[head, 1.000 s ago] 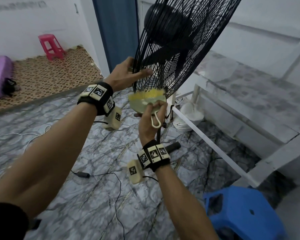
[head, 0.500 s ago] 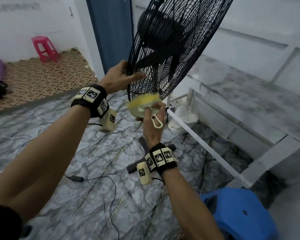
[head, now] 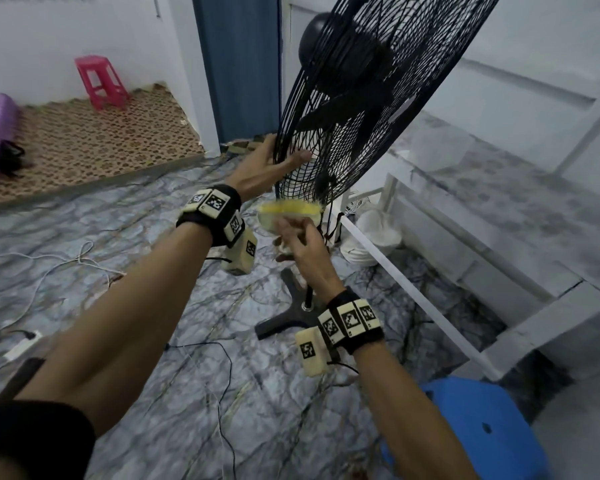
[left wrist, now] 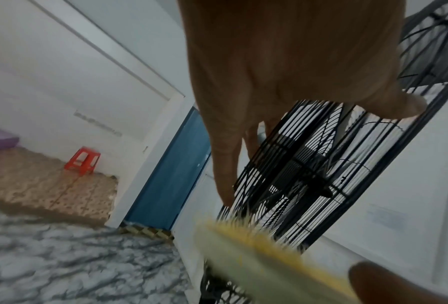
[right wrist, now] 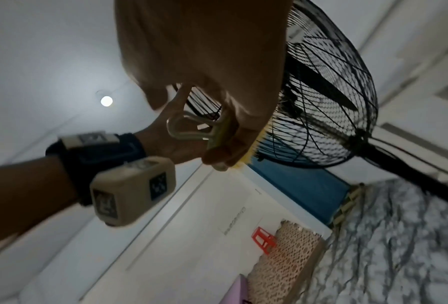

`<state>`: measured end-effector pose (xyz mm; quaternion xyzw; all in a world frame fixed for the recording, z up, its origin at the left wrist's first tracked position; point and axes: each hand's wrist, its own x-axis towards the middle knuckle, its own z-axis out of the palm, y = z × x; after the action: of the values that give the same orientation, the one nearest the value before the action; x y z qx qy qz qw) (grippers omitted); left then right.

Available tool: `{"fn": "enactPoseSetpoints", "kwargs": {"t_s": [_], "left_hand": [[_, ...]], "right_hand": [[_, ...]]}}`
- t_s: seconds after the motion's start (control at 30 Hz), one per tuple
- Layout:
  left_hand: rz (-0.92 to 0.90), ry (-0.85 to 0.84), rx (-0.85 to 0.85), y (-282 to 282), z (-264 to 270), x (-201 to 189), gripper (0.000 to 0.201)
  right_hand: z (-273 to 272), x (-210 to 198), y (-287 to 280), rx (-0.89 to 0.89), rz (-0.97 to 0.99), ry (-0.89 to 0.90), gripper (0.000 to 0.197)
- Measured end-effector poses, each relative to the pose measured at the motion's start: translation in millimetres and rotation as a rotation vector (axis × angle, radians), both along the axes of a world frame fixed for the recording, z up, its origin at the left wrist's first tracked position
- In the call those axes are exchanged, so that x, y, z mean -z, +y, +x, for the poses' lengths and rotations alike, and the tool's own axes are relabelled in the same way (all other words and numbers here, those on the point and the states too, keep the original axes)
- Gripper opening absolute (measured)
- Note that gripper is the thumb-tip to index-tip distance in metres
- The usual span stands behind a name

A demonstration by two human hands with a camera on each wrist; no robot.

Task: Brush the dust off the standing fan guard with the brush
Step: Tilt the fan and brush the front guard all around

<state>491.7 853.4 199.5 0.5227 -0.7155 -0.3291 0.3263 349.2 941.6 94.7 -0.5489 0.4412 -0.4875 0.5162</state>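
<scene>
Left hand (head: 267,168) grips the fan guard (head: 368,98) rim; right hand (head: 300,244) pinches the blurred, seemingly touching brush (head: 288,211).

Matt black wire fan guard (head: 368,109) above a pale, translucent plastic brush (head: 284,216) with yellow bristles; glossy grey marbled floor (head: 153,306); shiny blue plastic stool (head: 482,427) at five o'clock.

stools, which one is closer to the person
The blue stool, at the lower right beside the right arm. The red stool stands far off by the back wall.
</scene>
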Motion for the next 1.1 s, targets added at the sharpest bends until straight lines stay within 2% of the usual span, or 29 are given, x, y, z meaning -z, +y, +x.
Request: {"fn": "enactPoseSetpoints", "kwargs": {"t_s": [0.03, 0.07, 0.17, 0.23, 0.27, 0.3, 0.33, 0.37, 0.43, 0.53, 0.7, 0.8, 0.9, 0.93, 1.0, 1.1], "left_hand": [[0.009, -0.005, -0.008, 2, 0, 2, 0.102], [0.001, -0.014, -0.007, 2, 1, 6, 0.103], [-0.014, -0.006, -0.005, 3, 3, 11, 0.095], [-0.022, -0.012, -0.016, 4, 3, 11, 0.090], [-0.032, -0.019, -0.013, 4, 3, 12, 0.086], [-0.045, -0.024, -0.007, 6, 1, 12, 0.081], [-0.059, -0.025, 0.001, 6, 0, 12, 0.076], [-0.069, -0.028, 0.007, 7, -1, 12, 0.072], [-0.082, -0.047, 0.017, 6, -1, 12, 0.072], [-0.088, -0.073, 0.032, 3, 1, 12, 0.081], [-0.061, -0.074, 0.002, 2, 6, 9, 0.089], [-0.034, -0.108, -0.004, -5, 10, 9, 0.093], [-0.047, -0.145, -0.003, -4, 6, 7, 0.093], [-0.055, -0.157, 0.000, -3, 4, 7, 0.092], [-0.067, -0.178, 0.011, -3, 2, 8, 0.095], [-0.052, -0.152, -0.007, -6, 6, 8, 0.088]], "right_hand": [[1, 1, -1, 0.050, -0.003, -0.003, 0.027], [1, 8, -4, 0.095, 0.002, 0.002, 0.032], [-4, 26, -8, 0.183, 0.068, -0.025, 0.077], [-9, 32, -11, 0.208, 0.225, -0.186, 0.087], [-11, 31, -14, 0.214, 0.334, -0.270, 0.081], [-12, 28, -17, 0.228, 0.439, -0.345, 0.062], [-11, 25, -21, 0.258, 0.525, -0.386, 0.034], [-9, 19, -23, 0.279, 0.591, -0.425, 0.017], [-3, 9, -32, 0.308, 0.667, -0.482, 0.023], [6, -9, -48, 0.329, 0.639, -0.523, 0.028], [15, -33, -38, 0.278, 0.458, -0.509, 0.007], [12, -35, -17, 0.224, 0.326, -0.485, 0.016], [10, -25, -17, 0.335, 0.338, -0.362, 0.014], [10, -21, -21, 0.367, 0.369, -0.386, 0.010], [14, -27, -23, 0.398, 0.385, -0.406, 0.019], [17, -46, -17, 0.299, 0.273, -0.422, 0.012]]}}
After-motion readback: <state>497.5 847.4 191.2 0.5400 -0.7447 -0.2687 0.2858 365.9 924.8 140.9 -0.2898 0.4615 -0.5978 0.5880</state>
